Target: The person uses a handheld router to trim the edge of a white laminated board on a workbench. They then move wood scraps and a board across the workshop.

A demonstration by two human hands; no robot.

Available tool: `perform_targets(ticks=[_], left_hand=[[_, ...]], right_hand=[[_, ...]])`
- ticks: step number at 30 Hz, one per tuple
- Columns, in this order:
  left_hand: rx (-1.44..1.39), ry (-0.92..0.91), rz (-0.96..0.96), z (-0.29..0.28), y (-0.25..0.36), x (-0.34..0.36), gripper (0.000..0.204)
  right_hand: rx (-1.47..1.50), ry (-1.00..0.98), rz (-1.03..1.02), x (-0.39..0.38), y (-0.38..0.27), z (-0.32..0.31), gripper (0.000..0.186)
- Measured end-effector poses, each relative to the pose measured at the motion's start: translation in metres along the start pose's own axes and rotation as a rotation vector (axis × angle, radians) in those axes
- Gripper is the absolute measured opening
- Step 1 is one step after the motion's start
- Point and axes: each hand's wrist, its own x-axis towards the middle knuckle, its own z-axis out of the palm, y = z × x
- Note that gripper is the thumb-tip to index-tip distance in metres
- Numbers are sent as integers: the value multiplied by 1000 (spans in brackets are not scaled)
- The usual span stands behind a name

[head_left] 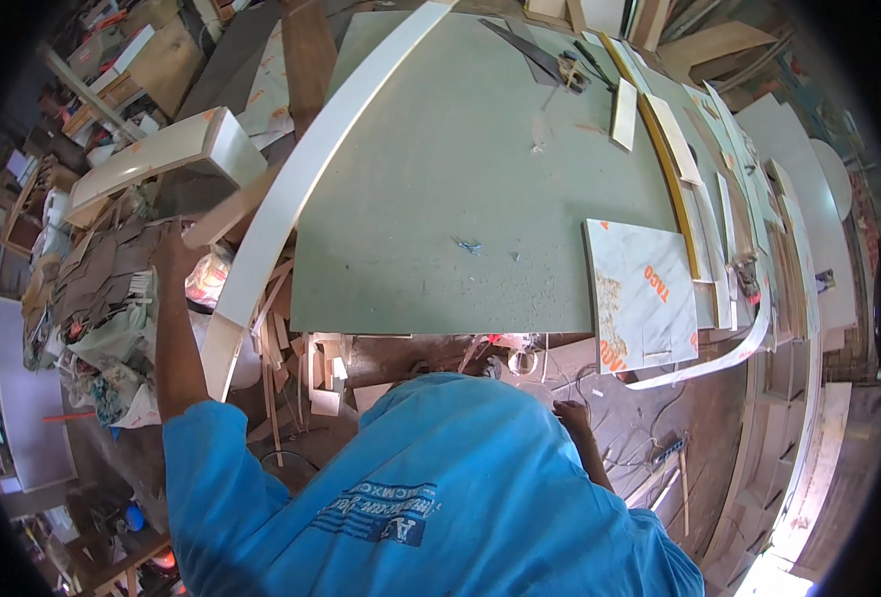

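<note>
My left hand [173, 242] reaches far out to the left, beside the near end of a light brown wooden strip [229, 211]. It is dark there, and its fingers do not show, so whether it grips the strip cannot be made out. A long, narrow white board [306, 164] slants across the left edge of the green-grey tabletop [431, 179], its lower end hanging past the corner. My right hand [572, 414] hangs low, off the table's near edge, with its fingers curled and nothing visible in them. Above it lies a white marble-patterned panel [650, 289] with orange print.
A yellow straight strip [671, 189] and white offcuts [624, 114] line the table's right side. At the far edge lies a dark handsaw-like tool [525, 48]. A white box-shaped piece [162, 159] stands at left, above piled brown scraps [112, 269]. Cables [650, 428] cross the floor.
</note>
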Motion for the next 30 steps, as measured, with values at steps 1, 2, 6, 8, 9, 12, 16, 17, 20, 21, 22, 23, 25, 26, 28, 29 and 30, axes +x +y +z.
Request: perform_targets(ticks=[1, 2, 6, 8, 9, 12, 16, 17, 20, 21, 22, 23, 25, 26, 28, 29, 30], left_hand=[[-5, 179, -10, 15, -2, 0, 78], [-25, 349, -8, 23, 11, 0, 75], [-383, 498, 54, 86, 108, -24, 51], [-850, 355, -16, 107, 197, -65, 44], [-985, 98, 28, 100, 235, -95, 48], [-1240, -477, -117, 105, 292, -164, 49], [-1641, -1254, -332, 125, 324, -232, 35], [-1667, -1392, -459, 129, 320, -237, 33], [-1764, -1542, -651, 139, 309, -234, 35], [-1841, -1562, -698, 142, 307, -232, 36], [-1840, -1554, -720, 144, 304, -233, 36], [-1879, -1554, -706, 146, 305, -235, 37], [-1920, -1563, -613, 153, 312, -240, 39], [-1921, -1552, -623, 157, 310, -244, 39], [-2022, -1488, -670, 165, 298, -255, 40], [-2064, -1478, -711, 162, 297, -260, 40], [-2066, -1476, -706, 161, 298, -261, 40]], right_hand=[[37, -9, -10, 3, -1, 8, 43], [48, 3, 0, 2, -2, 14, 43], [-135, 125, -278, 18, -25, 38, 32], [-249, 208, -531, 25, -50, 46, 25], [-289, 252, -612, 21, -71, 54, 23], [-242, 315, -805, 34, -153, 84, 21], [-255, 417, -654, 86, -213, 90, 28], [-421, 501, -618, 97, -229, 99, 31], [-452, 492, -712, 117, -263, 137, 34], [-478, 474, -689, 121, -277, 151, 35], [-477, 469, -672, 123, -288, 170, 35], [-477, 467, -654, 124, -297, 189, 35], [-523, 447, -735, 132, -314, 214, 35], [-567, 421, -820, 128, -319, 233, 35], [-594, 385, -919, 101, -318, 277, 30], [-630, 383, -1004, 90, -312, 292, 26], [-628, 385, -1007, 84, -310, 302, 26]])
